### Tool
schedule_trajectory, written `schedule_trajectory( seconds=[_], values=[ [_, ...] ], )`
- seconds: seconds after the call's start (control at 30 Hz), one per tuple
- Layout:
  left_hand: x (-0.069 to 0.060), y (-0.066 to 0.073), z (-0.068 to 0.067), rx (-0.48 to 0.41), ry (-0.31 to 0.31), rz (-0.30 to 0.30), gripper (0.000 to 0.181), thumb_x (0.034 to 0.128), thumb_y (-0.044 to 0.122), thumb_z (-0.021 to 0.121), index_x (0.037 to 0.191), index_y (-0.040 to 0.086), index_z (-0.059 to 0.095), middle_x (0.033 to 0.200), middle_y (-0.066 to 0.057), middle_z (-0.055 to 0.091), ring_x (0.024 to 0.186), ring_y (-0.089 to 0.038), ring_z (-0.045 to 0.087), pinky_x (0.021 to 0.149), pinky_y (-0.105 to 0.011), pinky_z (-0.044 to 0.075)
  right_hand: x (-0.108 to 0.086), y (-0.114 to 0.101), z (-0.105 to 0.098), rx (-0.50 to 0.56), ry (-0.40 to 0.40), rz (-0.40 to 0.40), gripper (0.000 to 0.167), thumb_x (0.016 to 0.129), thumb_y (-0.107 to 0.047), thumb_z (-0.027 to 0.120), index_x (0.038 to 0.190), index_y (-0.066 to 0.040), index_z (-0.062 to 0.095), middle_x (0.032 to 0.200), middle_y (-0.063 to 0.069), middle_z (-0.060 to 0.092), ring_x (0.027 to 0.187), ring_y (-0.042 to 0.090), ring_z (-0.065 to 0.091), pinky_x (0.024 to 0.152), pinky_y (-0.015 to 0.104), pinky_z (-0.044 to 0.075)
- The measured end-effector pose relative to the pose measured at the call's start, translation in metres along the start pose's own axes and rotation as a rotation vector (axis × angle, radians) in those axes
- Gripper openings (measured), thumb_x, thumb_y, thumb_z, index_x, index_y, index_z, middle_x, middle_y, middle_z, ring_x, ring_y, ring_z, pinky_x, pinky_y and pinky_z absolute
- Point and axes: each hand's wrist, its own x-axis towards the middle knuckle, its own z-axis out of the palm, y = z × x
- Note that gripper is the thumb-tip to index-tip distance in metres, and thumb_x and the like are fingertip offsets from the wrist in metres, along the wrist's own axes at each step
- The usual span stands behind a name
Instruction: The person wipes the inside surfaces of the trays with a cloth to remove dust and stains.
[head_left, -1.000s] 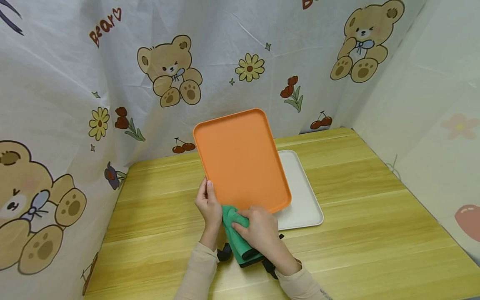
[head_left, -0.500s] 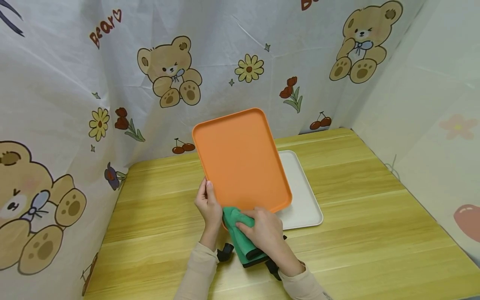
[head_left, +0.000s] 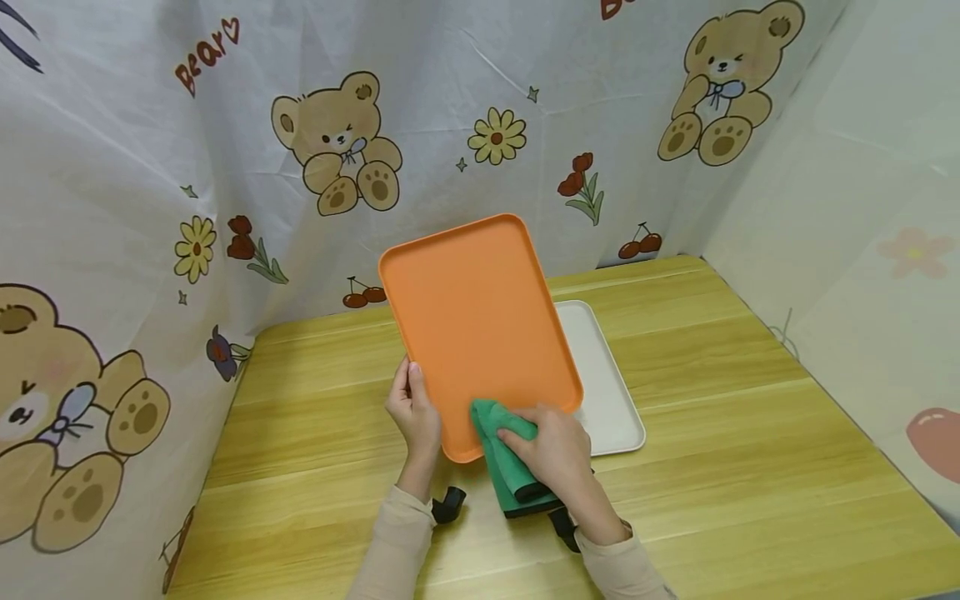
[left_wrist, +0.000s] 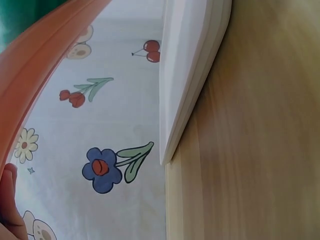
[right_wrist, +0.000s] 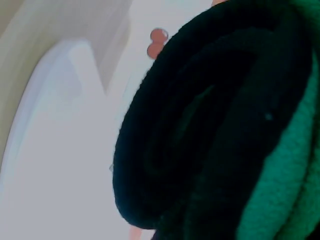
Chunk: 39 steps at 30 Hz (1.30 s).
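Note:
An orange rectangular tray [head_left: 480, 325] is held up, tilted, above the table. My left hand [head_left: 414, 417] grips its left edge, thumb on the front side and the other fingers mostly behind. Against the tray's lower edge my right hand [head_left: 551, 450] holds a folded green cloth [head_left: 501, 450] with black trim. In the right wrist view the black-edged fold of the cloth [right_wrist: 280, 185] fills much of the picture, and the hand itself is not visible. Part of the tray [left_wrist: 30, 75] crosses the upper left of the left wrist view.
A white tray [head_left: 611, 392] lies on the wooden table [head_left: 735, 433], partly hidden behind the orange one. Behind the table hangs a white curtain [head_left: 435, 100] printed with bears and flowers. Black camera mounts [head_left: 448, 505] are strapped at both wrists.
My right hand and the green cloth have slid rightward along the tray's lower edge, uncovering its lower left corner. The left hand and tray have shifted only slightly left.

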Motion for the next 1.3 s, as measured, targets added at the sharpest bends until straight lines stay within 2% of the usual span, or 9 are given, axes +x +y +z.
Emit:
schedule_trajectory(
  seconds=[0.07, 0.23, 0.4, 0.53, 0.7, 0.87, 0.97, 1.13, 1.3],
  values=[
    [0.001, 0.000, -0.001, -0.004, 0.000, -0.005, 0.032, 0.1029, 0.011, 0.047, 0.123, -0.009, 0.063, 0.099, -0.027, 0.066, 0.077, -0.005, 0.061, 0.067, -0.016, 0.051, 0.002, 0.005, -0.003, 0.000, 0.010, 0.012, 0.032, 0.079, -0.039, 0.079, 0.104, -0.018, 0.078, 0.101, 0.007, 0.074, 0.079, 0.024, 0.067, 0.048, 0.027, 0.040],
    [0.002, 0.000, -0.002, 0.002, -0.003, 0.001, 0.032, 0.1029, 0.010, 0.047, 0.122, -0.009, 0.064, 0.097, -0.027, 0.066, 0.076, -0.004, 0.060, 0.067, -0.016, 0.051, 0.008, 0.020, -0.012, 0.010, 0.042, 0.047, 0.034, 0.080, -0.037, 0.079, 0.105, -0.013, 0.078, 0.104, 0.012, 0.074, 0.083, 0.029, 0.069, 0.048, 0.029, 0.043],
    [0.002, 0.001, -0.002, 0.007, -0.018, 0.011, 0.031, 0.1027, 0.009, 0.047, 0.121, -0.009, 0.064, 0.097, -0.028, 0.066, 0.075, -0.004, 0.060, 0.066, -0.015, 0.051, 0.014, 0.038, -0.024, 0.013, 0.073, 0.106, 0.038, 0.080, -0.037, 0.079, 0.107, -0.011, 0.077, 0.102, 0.013, 0.073, 0.080, 0.028, 0.067, 0.052, 0.029, 0.043],
    [0.003, 0.001, -0.002, 0.003, -0.028, 0.017, 0.032, 0.1029, 0.010, 0.047, 0.121, -0.009, 0.064, 0.091, -0.017, 0.067, 0.072, -0.004, 0.058, 0.063, -0.016, 0.050, 0.018, 0.049, -0.034, -0.010, 0.090, 0.156, 0.039, 0.082, -0.038, 0.077, 0.110, -0.011, 0.076, 0.098, 0.014, 0.072, 0.075, 0.027, 0.064, 0.050, 0.030, 0.041],
    [0.003, 0.002, -0.004, 0.005, -0.033, 0.005, 0.033, 0.1029, 0.011, 0.047, 0.124, -0.008, 0.063, 0.083, -0.004, 0.065, 0.067, -0.004, 0.055, 0.060, -0.016, 0.048, 0.021, 0.057, -0.042, -0.036, 0.100, 0.190, 0.039, 0.084, -0.037, 0.074, 0.114, -0.012, 0.074, 0.102, 0.017, 0.071, 0.074, 0.028, 0.064, 0.047, 0.029, 0.039],
    [0.003, 0.003, -0.007, 0.042, -0.039, 0.005, 0.032, 0.1031, 0.011, 0.046, 0.124, -0.007, 0.063, 0.078, -0.014, 0.063, 0.063, -0.003, 0.052, 0.056, -0.016, 0.046, 0.021, 0.058, -0.043, -0.074, 0.149, 0.171, 0.037, 0.084, -0.036, 0.074, 0.112, -0.011, 0.075, 0.089, 0.015, 0.070, 0.061, 0.024, 0.058, 0.044, 0.028, 0.036],
    [0.005, 0.004, -0.009, 0.064, -0.049, 0.001, 0.033, 0.1036, 0.012, 0.045, 0.124, -0.007, 0.063, 0.084, -0.024, 0.063, 0.065, -0.003, 0.054, 0.057, -0.016, 0.047, 0.022, 0.056, -0.042, -0.084, 0.184, 0.166, 0.035, 0.084, -0.037, 0.074, 0.110, -0.013, 0.076, 0.084, 0.013, 0.068, 0.058, 0.023, 0.056, 0.043, 0.028, 0.035],
    [0.012, 0.007, -0.016, 0.100, -0.071, -0.040, 0.036, 0.1041, 0.015, 0.045, 0.126, -0.008, 0.061, 0.098, -0.032, 0.064, 0.072, 0.001, 0.058, 0.063, -0.014, 0.049, 0.024, 0.059, -0.050, -0.078, 0.252, 0.164, 0.037, 0.085, -0.039, 0.073, 0.111, -0.013, 0.076, 0.091, 0.018, 0.071, 0.061, 0.029, 0.061, 0.042, 0.029, 0.036],
    [0.025, 0.008, -0.031, 0.122, -0.096, -0.094, 0.036, 0.1040, 0.016, 0.046, 0.127, -0.009, 0.060, 0.109, -0.033, 0.064, 0.080, 0.003, 0.061, 0.069, -0.012, 0.050, 0.030, 0.073, -0.072, -0.061, 0.357, 0.176, 0.039, 0.085, -0.039, 0.073, 0.111, -0.010, 0.075, 0.099, 0.022, 0.072, 0.071, 0.036, 0.064, 0.045, 0.030, 0.036]
  ],
)
